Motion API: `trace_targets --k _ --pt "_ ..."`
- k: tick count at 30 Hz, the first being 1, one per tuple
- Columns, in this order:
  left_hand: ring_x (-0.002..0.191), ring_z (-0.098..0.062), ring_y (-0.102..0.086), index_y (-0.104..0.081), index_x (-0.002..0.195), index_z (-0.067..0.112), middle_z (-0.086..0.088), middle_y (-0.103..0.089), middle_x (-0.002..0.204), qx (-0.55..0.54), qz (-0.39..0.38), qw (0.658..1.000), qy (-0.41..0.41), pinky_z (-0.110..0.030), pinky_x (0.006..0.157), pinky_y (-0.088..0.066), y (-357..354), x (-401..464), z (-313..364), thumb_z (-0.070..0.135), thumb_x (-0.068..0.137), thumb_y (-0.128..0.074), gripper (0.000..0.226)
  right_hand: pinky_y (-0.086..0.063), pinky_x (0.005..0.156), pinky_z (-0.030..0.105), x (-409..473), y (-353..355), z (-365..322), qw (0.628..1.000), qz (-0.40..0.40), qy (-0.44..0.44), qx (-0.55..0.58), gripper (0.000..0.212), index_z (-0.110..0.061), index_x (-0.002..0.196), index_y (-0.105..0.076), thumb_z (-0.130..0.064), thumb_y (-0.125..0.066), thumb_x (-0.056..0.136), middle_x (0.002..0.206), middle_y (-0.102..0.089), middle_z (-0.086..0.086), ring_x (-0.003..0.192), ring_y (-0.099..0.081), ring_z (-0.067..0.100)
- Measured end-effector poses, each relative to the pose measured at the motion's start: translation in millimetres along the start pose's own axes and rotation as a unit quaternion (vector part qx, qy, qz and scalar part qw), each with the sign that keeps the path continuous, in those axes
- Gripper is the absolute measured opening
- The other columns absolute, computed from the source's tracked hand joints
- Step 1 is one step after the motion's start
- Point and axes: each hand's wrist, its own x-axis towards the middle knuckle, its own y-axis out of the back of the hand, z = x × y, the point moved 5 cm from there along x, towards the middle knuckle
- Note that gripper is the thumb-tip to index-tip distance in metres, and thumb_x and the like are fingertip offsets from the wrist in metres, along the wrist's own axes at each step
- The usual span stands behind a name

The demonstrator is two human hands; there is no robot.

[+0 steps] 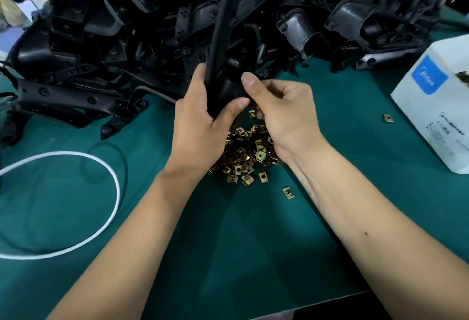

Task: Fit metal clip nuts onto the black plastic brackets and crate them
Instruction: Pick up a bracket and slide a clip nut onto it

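The left hand (200,119) has its grip wrapped around the lower end of a long black plastic bracket (223,28) standing upright, while the right hand (281,109) curls its grip against the bracket's base, thumb raised; whether it pinches a nut cannot be told. Below both hands a heap of brass-coloured clip nuts (247,152), too many to count, lies on the green counter (241,243), with two strays apart. Behind stands a pile of black brackets (127,28), at right one white box (436,101) marked "Midea", at left one white cord loop (111,175).
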Motion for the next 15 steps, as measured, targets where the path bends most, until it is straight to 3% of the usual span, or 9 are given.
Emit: trace_targets --k 2,6,8,10,15 --pt "0.109 0.008 -0.065 -0.053 0.131 0.02 0.037 -0.066 0.112 -0.003 0.005 1.0 -0.002 -0.007 0.09 -0.046 -4.3 0.1 8.2 0.029 0.093 -0.075 0.045 -0.037 0.053 0.022 -2.7 2.8 -7.3 1.0 0.011 0.011 0.017 0.042 -0.006 0.059 -0.066 -0.031 -0.081 0.089 0.056 -0.047 0.002 0.054 -0.042 0.012" --pt "0.116 0.001 -0.065 -0.052 0.135 0.014 0.028 -0.067 0.118 -0.048 0.008 0.999 -0.009 -0.015 0.095 -0.049 -31.2 -0.8 40.5 0.026 0.093 -0.074 0.048 -0.035 0.067 0.042 -11.2 23.2 -27.6 0.992 -0.008 0.006 0.128 0.043 -0.006 0.064 -0.05 -0.025 -0.075 0.094 0.064 -0.042 0.006 0.068 -0.038 0.025" --pt "0.116 0.0 -0.065 -0.051 0.135 0.013 0.021 -0.069 0.119 -0.078 -0.007 0.997 -0.011 -0.016 0.095 -0.05 -57.8 -1.7 63.9 0.023 0.094 -0.072 0.048 -0.044 0.08 0.045 -16.7 46.7 -42.0 0.982 0.009 0.01 0.189 0.037 0.007 0.08 -0.055 -0.023 -0.07 0.096 0.08 -0.053 0.017 0.079 -0.052 0.031" --pt "0.113 -0.001 -0.066 -0.052 0.136 0.013 0.015 -0.07 0.117 -0.09 -0.036 0.995 -0.012 -0.019 0.094 -0.051 -95.8 -4.1 92.8 0.028 0.094 -0.071 0.048 -0.052 0.098 0.048 -25.7 87.0 -61.1 0.974 0.065 0.052 0.212 0.028 0.008 0.098 -0.06 -0.02 -0.064 0.099 0.095 -0.067 0.023 0.098 -0.067 0.041" --pt "0.096 -0.029 -0.07 -0.056 0.129 0.012 -0.002 -0.074 0.105 -0.083 -0.136 0.987 -0.039 -0.046 0.083 -0.055 -197.3 -30.0 171.2 0.037 0.1 -0.058 0.039 -0.059 0.083 0.036 -74.0 207.5 -97.7 0.927 0.185 0.165 0.28 0.007 -0.007 0.103 -0.055 -0.009 -0.051 0.107 0.098 -0.078 0.014 0.092 -0.075 0.024"
